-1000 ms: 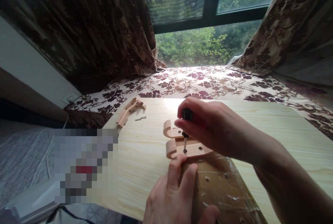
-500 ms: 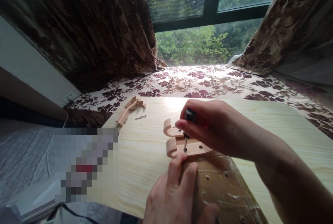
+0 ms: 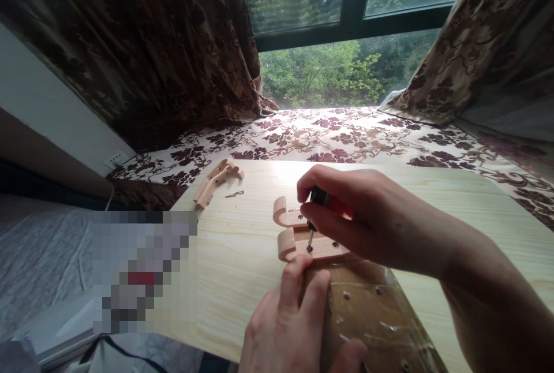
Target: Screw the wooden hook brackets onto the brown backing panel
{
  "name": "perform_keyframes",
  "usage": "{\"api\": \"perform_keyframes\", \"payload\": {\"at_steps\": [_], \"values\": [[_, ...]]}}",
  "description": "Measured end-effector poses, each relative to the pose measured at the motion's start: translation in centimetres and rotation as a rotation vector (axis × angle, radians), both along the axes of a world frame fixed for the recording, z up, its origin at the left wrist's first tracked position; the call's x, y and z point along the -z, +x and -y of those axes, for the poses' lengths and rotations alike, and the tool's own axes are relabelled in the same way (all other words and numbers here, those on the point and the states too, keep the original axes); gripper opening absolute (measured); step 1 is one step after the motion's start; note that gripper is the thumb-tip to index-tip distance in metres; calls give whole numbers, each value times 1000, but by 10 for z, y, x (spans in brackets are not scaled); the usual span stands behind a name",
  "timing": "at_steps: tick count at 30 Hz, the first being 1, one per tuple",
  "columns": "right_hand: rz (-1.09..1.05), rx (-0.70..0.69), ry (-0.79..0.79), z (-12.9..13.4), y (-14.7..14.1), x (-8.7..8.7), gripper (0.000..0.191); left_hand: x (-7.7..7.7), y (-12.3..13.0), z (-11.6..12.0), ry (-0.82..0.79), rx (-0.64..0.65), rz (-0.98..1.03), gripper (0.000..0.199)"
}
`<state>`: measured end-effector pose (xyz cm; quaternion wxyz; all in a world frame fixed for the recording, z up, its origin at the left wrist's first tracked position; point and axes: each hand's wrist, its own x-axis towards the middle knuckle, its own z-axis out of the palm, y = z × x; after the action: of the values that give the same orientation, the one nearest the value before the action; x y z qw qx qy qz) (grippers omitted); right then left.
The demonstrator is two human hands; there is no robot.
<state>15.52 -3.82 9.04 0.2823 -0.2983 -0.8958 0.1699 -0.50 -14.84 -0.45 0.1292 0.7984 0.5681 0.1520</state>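
My right hand [image 3: 346, 202] is closed around a screwdriver [image 3: 319, 196] with a black and red handle. The screwdriver's tip meets a screw in the nearer pale wooden hook [image 3: 320, 249], a piece with a rounded, curled end. A second wooden hook [image 3: 282, 215] lies just behind it, partly hidden by my right hand. My left hand [image 3: 285, 315] rests with fingers apart on a brown wooden board [image 3: 363, 315] partly wrapped in clear film. Its index fingertip touches the nearer hook's edge, beside the screw.
More curved wooden pieces [image 3: 219, 179] lie at the back left of the pale wood-grain table [image 3: 234, 298], with a few loose screws [image 3: 235, 194] beside them. A pixelated patch [image 3: 147, 275] covers the left edge. Floral cloth [image 3: 329, 130] and a window are beyond.
My right hand has rolled a little around the screwdriver, showing more of its red handle. The tip remains at the same screw, and my left hand stays in place.
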Motion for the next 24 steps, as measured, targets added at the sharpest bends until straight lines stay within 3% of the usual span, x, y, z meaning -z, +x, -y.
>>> {"api": "perform_keyframes", "payload": {"at_steps": [8, 15, 20, 24], "values": [[2, 147, 37, -3, -5, 5, 15, -2, 1, 1, 10, -6, 2, 52], [1, 22, 4, 6, -1, -3, 17, -1, 1, 0, 40, -10, 19, 53], [11, 86, 37, 4, -5, 2, 21, -2, 0, 0, -24, 7, 28, 53], [33, 122, 55, 3, -9, 6, 23, 6, 1, 2, 22, -26, 51, 57]]}}
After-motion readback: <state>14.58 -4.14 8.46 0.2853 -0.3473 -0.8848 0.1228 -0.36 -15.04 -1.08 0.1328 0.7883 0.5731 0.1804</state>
